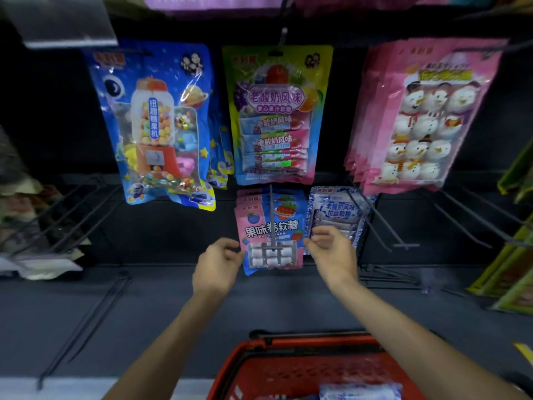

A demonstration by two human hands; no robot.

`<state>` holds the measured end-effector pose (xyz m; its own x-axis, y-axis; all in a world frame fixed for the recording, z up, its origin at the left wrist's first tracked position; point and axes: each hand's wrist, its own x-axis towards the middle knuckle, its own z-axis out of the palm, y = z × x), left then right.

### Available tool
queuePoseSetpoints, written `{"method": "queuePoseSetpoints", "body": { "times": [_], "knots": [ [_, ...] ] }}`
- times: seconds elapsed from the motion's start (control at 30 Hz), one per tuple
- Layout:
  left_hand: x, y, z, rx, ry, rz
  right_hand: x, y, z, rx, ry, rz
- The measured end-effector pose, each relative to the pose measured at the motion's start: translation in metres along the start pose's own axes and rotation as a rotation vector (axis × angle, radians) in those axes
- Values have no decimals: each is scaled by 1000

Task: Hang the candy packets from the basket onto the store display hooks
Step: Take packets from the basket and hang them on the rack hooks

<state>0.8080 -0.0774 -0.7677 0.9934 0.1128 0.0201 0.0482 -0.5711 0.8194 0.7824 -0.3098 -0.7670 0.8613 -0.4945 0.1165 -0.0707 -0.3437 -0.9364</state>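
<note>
A pink-and-blue fruit candy packet (271, 226) hangs on a grey display hook (271, 215) in the lower row, with a few like packets behind it. My left hand (217, 262) is at the packet's lower left edge, fingers loosely curled, touching or just off it. My right hand (331, 248) is at its right edge, fingers relaxed and spread, holding nothing. The red basket (239, 368) sits below at the bottom of the view, with a blue-and-white packet (360, 391) lying in it.
Blue-and-white packets (337, 215) hang right of the fruit candy. Above hang a blue gumball packet (155, 125), a yoghurt-candy packet (277, 114) and pink snowman packets (421, 116). Bare hooks (403, 243) jut out at right and at left (72, 215).
</note>
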Motion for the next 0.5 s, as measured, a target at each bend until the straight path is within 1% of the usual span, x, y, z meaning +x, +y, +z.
{"method": "queuePoseSetpoints", "body": {
  "times": [0.2,0.3,0.4,0.5],
  "knots": [
    [-68,9,3,135,-110,110,-53,-8,-40,-135,-246,-128],
    [-108,13,4,264,-166,213,-78,-11,-65,-325,-372,-241],
    [-149,12,1,401,-186,378,-102,-8,-92,-469,-525,-363],
    [-184,4,-8,554,-280,437,-129,2,-113,-610,-647,-447]
  ]
}}
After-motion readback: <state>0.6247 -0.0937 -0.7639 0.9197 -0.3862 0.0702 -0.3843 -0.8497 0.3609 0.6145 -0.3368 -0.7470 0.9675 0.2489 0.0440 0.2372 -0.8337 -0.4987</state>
